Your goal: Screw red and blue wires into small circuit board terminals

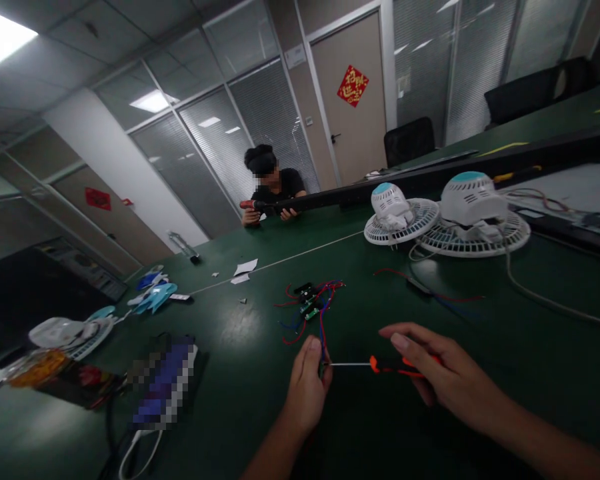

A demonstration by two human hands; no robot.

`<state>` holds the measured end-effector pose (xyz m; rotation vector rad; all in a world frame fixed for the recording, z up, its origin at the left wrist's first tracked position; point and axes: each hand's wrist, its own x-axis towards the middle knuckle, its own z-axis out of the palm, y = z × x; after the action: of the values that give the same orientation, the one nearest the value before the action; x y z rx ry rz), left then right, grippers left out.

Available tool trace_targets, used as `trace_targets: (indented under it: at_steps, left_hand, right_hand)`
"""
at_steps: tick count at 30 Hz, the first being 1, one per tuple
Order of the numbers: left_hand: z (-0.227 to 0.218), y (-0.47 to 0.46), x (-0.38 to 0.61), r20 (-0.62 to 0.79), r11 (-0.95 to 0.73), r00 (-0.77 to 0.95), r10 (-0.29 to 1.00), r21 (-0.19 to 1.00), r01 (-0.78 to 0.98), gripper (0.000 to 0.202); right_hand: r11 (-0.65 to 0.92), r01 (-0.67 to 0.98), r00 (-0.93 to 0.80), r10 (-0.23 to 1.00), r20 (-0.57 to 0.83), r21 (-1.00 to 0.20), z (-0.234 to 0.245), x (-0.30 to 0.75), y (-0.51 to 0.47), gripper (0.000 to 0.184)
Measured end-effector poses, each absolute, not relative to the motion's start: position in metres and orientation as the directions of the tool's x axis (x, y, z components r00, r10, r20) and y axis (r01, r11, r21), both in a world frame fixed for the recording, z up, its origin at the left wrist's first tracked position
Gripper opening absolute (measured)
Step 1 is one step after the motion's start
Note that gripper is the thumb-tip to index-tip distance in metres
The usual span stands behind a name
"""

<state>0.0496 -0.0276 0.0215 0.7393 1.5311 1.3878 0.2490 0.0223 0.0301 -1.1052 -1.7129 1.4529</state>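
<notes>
My left hand (304, 385) pinches a small green circuit board (322, 368), mostly hidden by the fingers. Red and blue wires (323, 330) rise from it. In my right hand (450, 373) is the handle of a screwdriver (351, 364), orange and black, lying level with its metal shaft pointing left. The shaft's tip meets the board at my left fingertips; the exact contact point is too small to make out. Just beyond my left hand, several wired circuit boards (310, 308) lie in a loose heap on the green table (230, 400).
White fan parts (475, 207) stand at the back right. A dark inline module with wires (419, 287) lies before them. Blue fan blades (155, 297) and a pixelated blue object (165, 380) are at left. Paper scraps (246, 267) lie mid-table. Across it, a person (285, 183) holds a red-black tool.
</notes>
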Motion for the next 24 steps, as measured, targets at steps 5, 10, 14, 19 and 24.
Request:
trace_targets:
  at_steps: [5,10,14,19,24]
  left_hand:
    - [0.018,-0.027,0.046,-0.229,0.193,-0.388,0.893,0.972,-0.131,0.04]
    - [0.015,-0.028,0.043,-0.267,0.209,-0.365,0.892,0.959,-0.189,0.041]
    - [0.017,-0.028,0.043,-0.308,0.247,-0.353,0.883,0.947,-0.207,0.041]
    - [0.015,-0.028,0.042,-0.341,0.279,-0.351,0.872,0.936,-0.216,0.041]
    - [0.017,-0.029,0.04,-0.379,0.325,-0.364,0.851,0.924,-0.201,0.041]
  right_hand:
    - [0.045,0.19,-0.434,0.9,-0.043,-0.981,0.029,0.248,0.025,0.042]
    - [0.023,0.227,-0.426,0.901,-0.078,-0.974,0.029,0.249,0.021,0.044]
    - [0.0,0.259,-0.425,0.898,-0.114,-0.966,0.028,0.249,0.019,0.048]
    - [-0.056,0.278,-0.421,0.89,-0.174,-0.959,0.022,0.249,0.019,0.048]
    - [-0.111,0.256,-0.403,0.891,-0.211,-0.96,0.021,0.25,0.014,0.046]
